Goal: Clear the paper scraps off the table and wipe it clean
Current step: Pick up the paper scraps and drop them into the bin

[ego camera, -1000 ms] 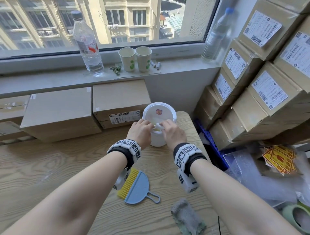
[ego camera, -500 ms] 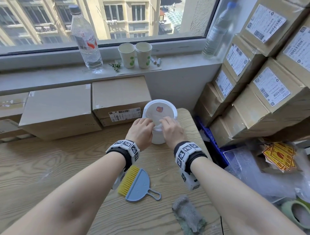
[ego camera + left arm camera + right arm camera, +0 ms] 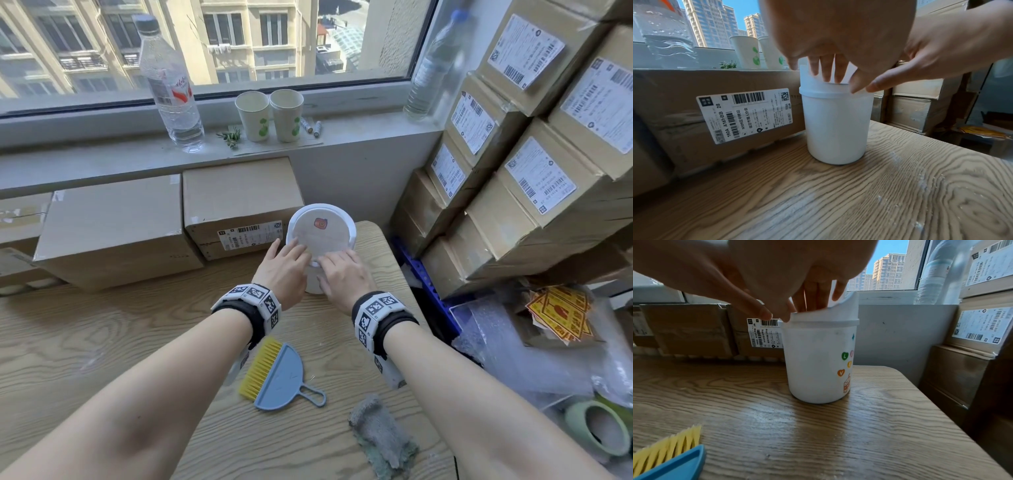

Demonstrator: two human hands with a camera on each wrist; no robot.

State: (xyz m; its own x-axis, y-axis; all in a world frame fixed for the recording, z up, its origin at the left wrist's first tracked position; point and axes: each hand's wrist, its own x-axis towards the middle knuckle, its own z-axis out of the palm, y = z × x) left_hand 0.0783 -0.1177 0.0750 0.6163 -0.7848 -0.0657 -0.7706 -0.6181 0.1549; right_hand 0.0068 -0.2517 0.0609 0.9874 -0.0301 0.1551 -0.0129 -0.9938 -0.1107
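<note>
A small white swing-lid bin (image 3: pixel 321 233) stands at the table's far right, against a cardboard box. My left hand (image 3: pixel 287 263) and right hand (image 3: pixel 342 270) both lie with straight fingers on the near edge of its lid. In the left wrist view the left fingers (image 3: pixel 826 71) press the lid down into the bin's (image 3: pixel 836 126) mouth. The right wrist view has the right fingers (image 3: pixel 813 293) on the tilted lid of the bin (image 3: pixel 818 361). A blue dustpan with a yellow brush (image 3: pixel 277 373) and a grey cloth (image 3: pixel 382 438) lie near me. Faint white specks (image 3: pixel 920 183) dot the wood.
Cardboard boxes (image 3: pixel 113 233) line the table's back edge, and more labelled boxes (image 3: pixel 531 171) are stacked at the right. A water bottle (image 3: pixel 169 82) and two paper cups (image 3: pixel 270 114) stand on the sill. Bubble wrap and a tape roll (image 3: pixel 597 428) lie past the table's right edge.
A second ago both hands' fingertips were at the bin's mouth under the raised lid. Now the fingers lie straight on the lid's near edge.
</note>
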